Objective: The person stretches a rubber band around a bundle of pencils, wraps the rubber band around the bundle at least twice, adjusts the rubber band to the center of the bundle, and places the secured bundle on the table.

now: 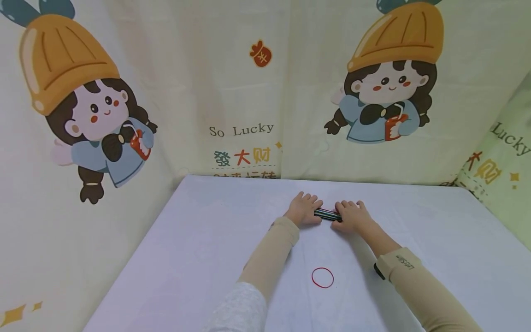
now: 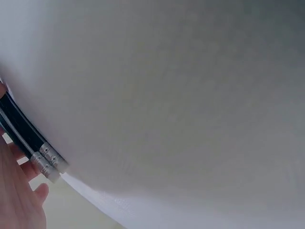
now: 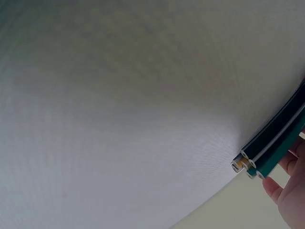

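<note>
Well over at 10 o'clock in the head view, a printed cartoon figure (image 1: 93,124) in an orange hat decorates the pale curtain (image 1: 186,69), with "So Lucky" lettering (image 1: 242,129) at 11 o'clock. Below spreads a white tabletop (image 1: 199,230). A beige oversleeve (image 1: 269,253) runs from the left wrist toward 7 o'clock. The left hand (image 1: 304,210) grips the 9 o'clock end of a bundle of dark, striped pencils (image 1: 327,215), thumb on the near side; its wrist camera shows metal ferrules (image 2: 44,164) with pale erasers at the tips between 8 and 9 o'clock. Lying on the cloth at 6 o'clock from the bundle, well apart from both hands, is a thin red ring (image 1: 312,278). The pencils stretch nearly level between the two hands, close to the table's far side. At their 3 o'clock end the right hand (image 1: 352,216) holds them likewise, and its wrist camera shows several pencil ends clustered between 3 and 4 o'clock, some green-sided. A second cartoon figure (image 1: 386,92) sits at 2 o'clock, and the right oversleeve (image 1: 431,295), with dark lettering near its cuff, fills 4 o'clock.
</note>
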